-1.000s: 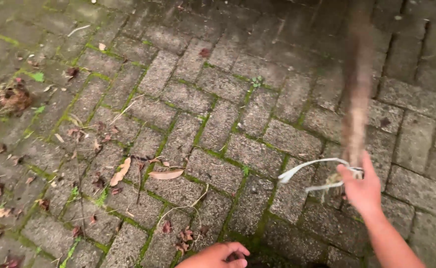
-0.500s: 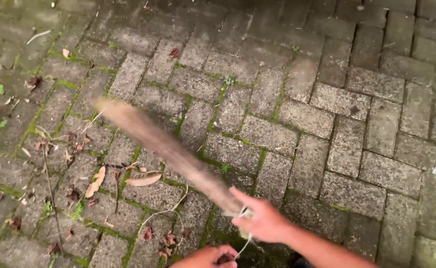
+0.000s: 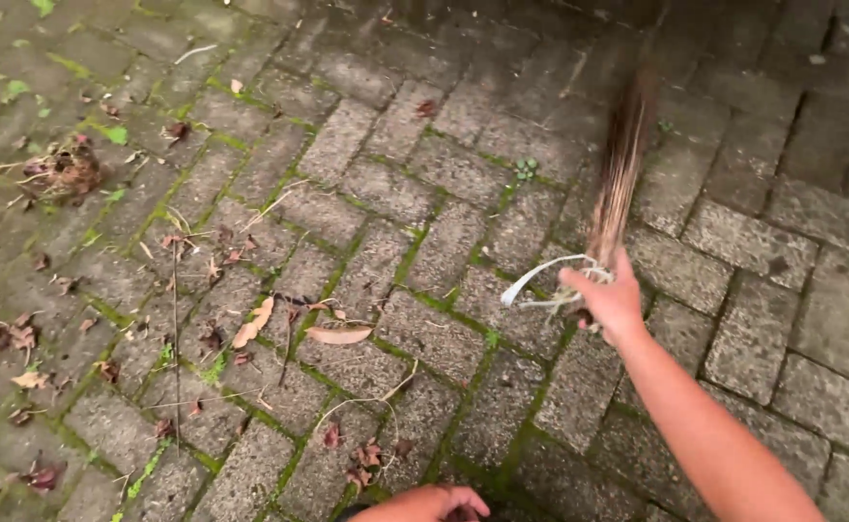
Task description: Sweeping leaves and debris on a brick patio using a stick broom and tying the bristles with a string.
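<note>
On the left, dry brown leaves lie on the grey brick paving with green moss in the cracks. They sit well apart from the broom, so a swing could miss them or scatter them about. Near the bottom middle, the left hand looks curled, but I cannot tell if it holds anything. On the right, the right hand is closed tight around the bundle of thin brown sticks tied with white string, which points to the far side and looks blurry.
</note>
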